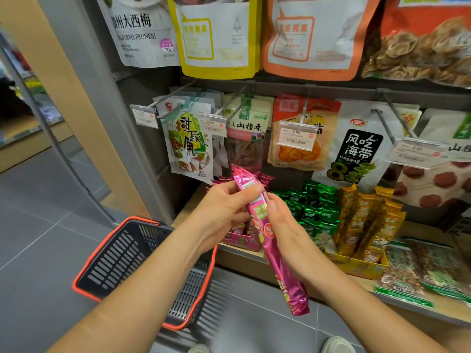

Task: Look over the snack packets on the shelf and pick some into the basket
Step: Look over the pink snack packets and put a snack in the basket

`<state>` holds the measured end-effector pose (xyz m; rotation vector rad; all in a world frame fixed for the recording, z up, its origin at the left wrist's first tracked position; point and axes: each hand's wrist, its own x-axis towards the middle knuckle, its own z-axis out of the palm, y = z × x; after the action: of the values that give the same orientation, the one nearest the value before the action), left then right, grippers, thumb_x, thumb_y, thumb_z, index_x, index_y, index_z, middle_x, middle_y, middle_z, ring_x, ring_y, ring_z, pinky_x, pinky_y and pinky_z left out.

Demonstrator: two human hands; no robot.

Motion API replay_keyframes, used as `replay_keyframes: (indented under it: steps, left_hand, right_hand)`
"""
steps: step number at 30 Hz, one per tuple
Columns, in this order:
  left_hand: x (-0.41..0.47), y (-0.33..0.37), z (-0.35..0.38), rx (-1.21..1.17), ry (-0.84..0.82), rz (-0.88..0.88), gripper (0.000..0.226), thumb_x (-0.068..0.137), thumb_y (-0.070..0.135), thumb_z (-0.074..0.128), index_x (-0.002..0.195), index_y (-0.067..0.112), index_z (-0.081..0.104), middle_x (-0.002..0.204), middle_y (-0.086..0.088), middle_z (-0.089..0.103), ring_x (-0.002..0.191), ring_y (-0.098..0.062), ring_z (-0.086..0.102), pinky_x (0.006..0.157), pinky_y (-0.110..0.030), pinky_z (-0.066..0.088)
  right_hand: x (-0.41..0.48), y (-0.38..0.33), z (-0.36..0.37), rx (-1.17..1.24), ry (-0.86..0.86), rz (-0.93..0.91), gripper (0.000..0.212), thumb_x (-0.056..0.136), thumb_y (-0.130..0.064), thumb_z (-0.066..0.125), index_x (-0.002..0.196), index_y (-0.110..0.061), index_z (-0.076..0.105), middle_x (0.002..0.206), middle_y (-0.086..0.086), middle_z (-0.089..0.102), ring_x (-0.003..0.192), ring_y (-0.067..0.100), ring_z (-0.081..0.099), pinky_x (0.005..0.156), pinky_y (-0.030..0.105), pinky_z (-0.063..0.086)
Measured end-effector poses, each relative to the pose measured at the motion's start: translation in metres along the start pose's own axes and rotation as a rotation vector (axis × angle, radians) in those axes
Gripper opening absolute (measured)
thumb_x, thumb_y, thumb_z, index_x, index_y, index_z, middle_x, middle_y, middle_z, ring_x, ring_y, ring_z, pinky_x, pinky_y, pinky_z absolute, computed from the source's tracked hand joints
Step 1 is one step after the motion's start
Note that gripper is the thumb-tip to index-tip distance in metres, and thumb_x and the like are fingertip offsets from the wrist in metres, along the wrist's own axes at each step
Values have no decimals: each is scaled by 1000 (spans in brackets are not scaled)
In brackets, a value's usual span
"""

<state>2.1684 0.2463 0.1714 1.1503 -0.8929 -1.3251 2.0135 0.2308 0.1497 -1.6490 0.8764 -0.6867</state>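
Note:
A long pink snack packet (285, 271) is held up in front of the shelf by both my hands. My left hand (224, 210) pinches its upper part with thumb and fingers. My right hand (283, 225) grips its middle from the right side. The packet's lower end hangs free below my right wrist. A dark basket (122, 253) with an orange rim hangs at my left forearm, below and left of the hands. More pink packets (242, 238) stand in a box on the shelf behind my hands.
Green packets (316, 212) and gold packets (367, 225) stand in boxes on the low wooden shelf (242, 258). Bags hang on pegs above with price tags (295, 136). Nut bags (420, 271) lie at the right. Grey tiled floor (51, 212) stretches to the left.

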Motion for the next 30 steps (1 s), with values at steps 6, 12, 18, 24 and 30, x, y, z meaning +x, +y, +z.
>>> replay_keyframes:
  steps: [6,12,18,24,30]
  left_hand:
    - [1,5,4,47,112,119,35,61,31,87,88,15,72,78,-3,73,65,-14,68,54,-20,50]
    - [2,10,-9,79,395,222,24,77,30,79,93,17,65,71,5,71,66,-12,67,58,-26,53]
    - [8,16,-29,38,569,245,61,79,34,78,131,20,48,78,12,74,73,-7,70,70,-33,54]
    - [11,14,-41,-2,589,273,61,83,29,74,134,37,44,98,1,73,82,-11,71,76,-34,58]
    - [15,6,-33,43,525,153,22,96,32,58,113,18,60,87,2,70,75,-7,69,73,-33,56]
  right_hand:
    - [-4,-6,-4,120,-122,57,44,84,-69,39,120,-44,47,81,-3,72,69,14,70,65,38,59]
    - [-9,-12,-8,200,-211,166,30,94,-38,53,117,-19,57,85,5,65,65,21,68,56,25,55]
    - [-11,-12,-18,316,-317,289,22,94,-16,58,115,-11,62,88,13,64,74,18,65,63,27,56]
    - [-13,-10,-26,258,-375,271,29,89,-3,63,115,-17,64,96,11,68,84,17,66,79,28,58]
    - [-11,-12,-25,-33,-111,99,38,69,-12,85,99,-28,67,85,-1,72,68,3,64,72,20,55]
